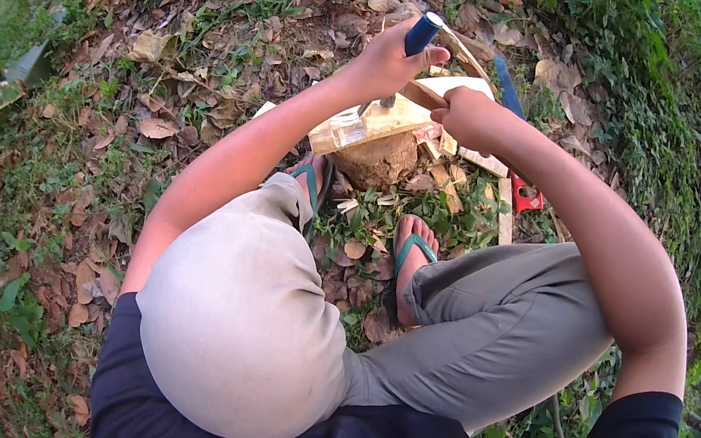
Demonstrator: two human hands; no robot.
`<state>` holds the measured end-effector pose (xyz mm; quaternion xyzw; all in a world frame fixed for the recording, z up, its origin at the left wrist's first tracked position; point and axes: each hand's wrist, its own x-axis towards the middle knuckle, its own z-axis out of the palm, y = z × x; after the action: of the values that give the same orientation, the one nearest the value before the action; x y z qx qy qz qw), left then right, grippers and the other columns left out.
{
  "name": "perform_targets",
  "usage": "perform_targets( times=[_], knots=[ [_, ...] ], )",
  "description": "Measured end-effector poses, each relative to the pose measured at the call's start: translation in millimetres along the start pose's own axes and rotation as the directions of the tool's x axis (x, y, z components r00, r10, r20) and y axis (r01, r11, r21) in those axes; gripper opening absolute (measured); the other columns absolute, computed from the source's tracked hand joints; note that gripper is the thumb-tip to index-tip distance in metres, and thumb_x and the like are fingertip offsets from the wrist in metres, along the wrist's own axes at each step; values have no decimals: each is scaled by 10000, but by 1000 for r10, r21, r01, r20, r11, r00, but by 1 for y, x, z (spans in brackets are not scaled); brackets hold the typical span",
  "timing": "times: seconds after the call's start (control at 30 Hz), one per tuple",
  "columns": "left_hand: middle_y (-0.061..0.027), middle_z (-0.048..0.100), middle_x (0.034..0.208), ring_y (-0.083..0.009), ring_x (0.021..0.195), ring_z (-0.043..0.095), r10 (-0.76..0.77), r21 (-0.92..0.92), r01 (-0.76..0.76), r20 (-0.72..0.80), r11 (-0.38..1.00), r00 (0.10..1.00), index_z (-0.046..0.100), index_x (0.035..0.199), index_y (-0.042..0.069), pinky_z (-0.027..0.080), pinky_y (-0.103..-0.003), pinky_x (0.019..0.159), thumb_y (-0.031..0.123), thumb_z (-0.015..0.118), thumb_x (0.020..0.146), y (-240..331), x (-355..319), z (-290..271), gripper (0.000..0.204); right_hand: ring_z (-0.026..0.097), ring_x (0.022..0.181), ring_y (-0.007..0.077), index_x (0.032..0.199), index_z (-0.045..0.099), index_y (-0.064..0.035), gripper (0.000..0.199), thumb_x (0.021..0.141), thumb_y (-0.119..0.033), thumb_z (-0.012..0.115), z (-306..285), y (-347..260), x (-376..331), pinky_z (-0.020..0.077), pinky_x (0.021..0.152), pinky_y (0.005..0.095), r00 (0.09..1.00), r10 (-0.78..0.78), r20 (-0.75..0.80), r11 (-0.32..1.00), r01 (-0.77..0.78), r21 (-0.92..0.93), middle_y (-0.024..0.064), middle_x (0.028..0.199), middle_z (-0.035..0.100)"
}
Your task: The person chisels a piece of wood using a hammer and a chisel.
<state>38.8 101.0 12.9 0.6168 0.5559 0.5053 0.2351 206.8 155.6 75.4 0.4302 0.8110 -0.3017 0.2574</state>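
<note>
My left hand (383, 62) is closed around a chisel with a blue handle (420, 35), its pale capped end pointing up. Below that hand lies a pale wooden board (397, 117) with a cut recess (347, 132) near its left end. A tree stump (379, 160) supports the board. My right hand (472, 117) is closed on a flat brown wooden handle (424, 94) that reaches toward my left hand. Whatever is at the handle's far end I cannot make out.
A red tool handle (524, 195) and a long blue blade-like strip (508, 88) show beside my right forearm. Wood strips (505, 210) and chips lie around the stump. My sandalled feet (412, 251) are close to it. Dry leaves (158, 129) and grass cover the ground.
</note>
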Motion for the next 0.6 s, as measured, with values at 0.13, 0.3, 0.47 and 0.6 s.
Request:
perform_targets(
  times=[0.13,0.3,0.47,0.6],
  knots=[
    [-48,480,743,-174,705,472,-13,41,13,-9,999,1000,524,976,46,429,-354,670,427,708,964,-3,-1,4,423,656,582,260,1160,633,36,399,1016,-334,593,-2,4,4,514,456,395,1000,-1,-13,1000,1,-14,147,807,667],
    [-18,517,738,-140,717,509,-70,-51,73,53,996,996,574,995,67,443,-342,670,460,719,952,-7,1,6,421,512,492,137,1045,670,-5,334,1006,-333,620,-25,10,0,410,404,318,999,31,-31,997,-29,69,33,690,576],
    [5,478,732,-126,686,460,-57,-86,63,70,994,996,558,975,52,417,-327,658,509,675,969,-21,6,-3,471,448,473,70,1110,700,-23,447,979,-446,633,-78,31,-16,383,409,244,940,29,-340,982,36,185,-9,661,518],
    [0,490,725,-138,688,484,-201,-131,212,98,968,975,571,992,65,416,-337,653,330,659,999,-10,11,3,280,414,468,22,1078,701,-74,584,855,-611,753,-113,59,-37,332,411,216,779,-69,-623,945,251,209,-62,622,457]
  ],
)
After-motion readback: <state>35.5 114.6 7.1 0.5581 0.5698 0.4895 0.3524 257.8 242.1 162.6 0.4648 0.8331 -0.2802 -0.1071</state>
